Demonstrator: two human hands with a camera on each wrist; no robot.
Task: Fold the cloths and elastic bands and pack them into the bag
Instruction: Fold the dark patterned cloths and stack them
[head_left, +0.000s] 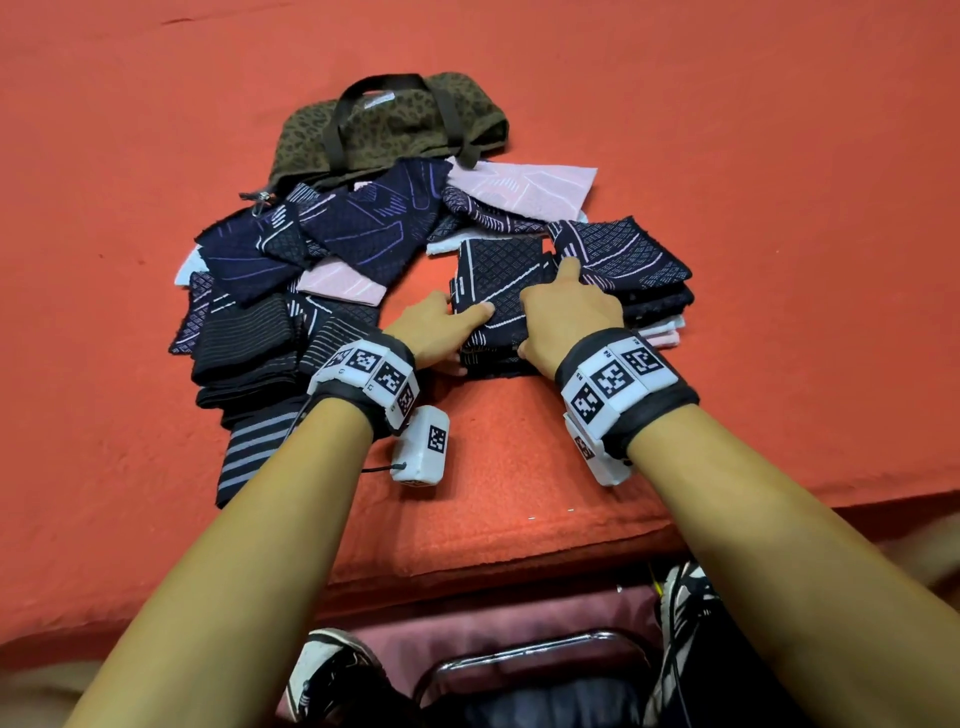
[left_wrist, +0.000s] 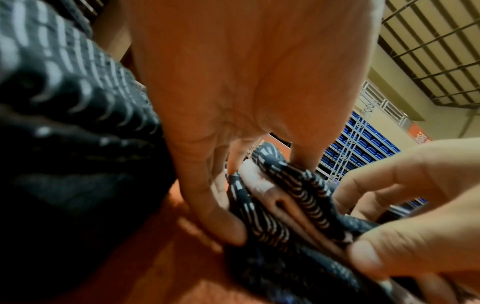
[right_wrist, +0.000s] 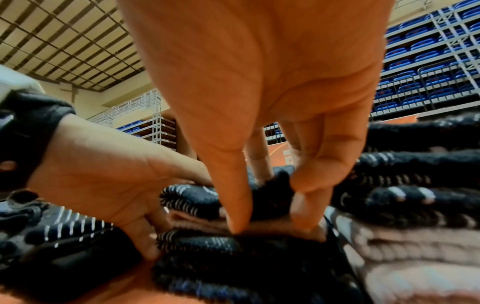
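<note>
Navy patterned folded cloth (head_left: 498, 291) lies on the orange desk (head_left: 779, 130), just left of a stack of folded cloths (head_left: 649, 291). Left hand (head_left: 431, 327) pinches its left edge; right hand (head_left: 566, 312) pinches its near edge. Leopard-print bag (head_left: 384, 124) sits behind the pile.

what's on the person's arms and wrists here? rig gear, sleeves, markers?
Forearms bare, no sleeves, no gloves. Each wrist carries a black fabric band: left wristband, right wristband. Both are faced with white tiles printed with square black-and-white fiducial codes. A white camera box with its own code and a thin black cord hangs under the left wrist.
</note>
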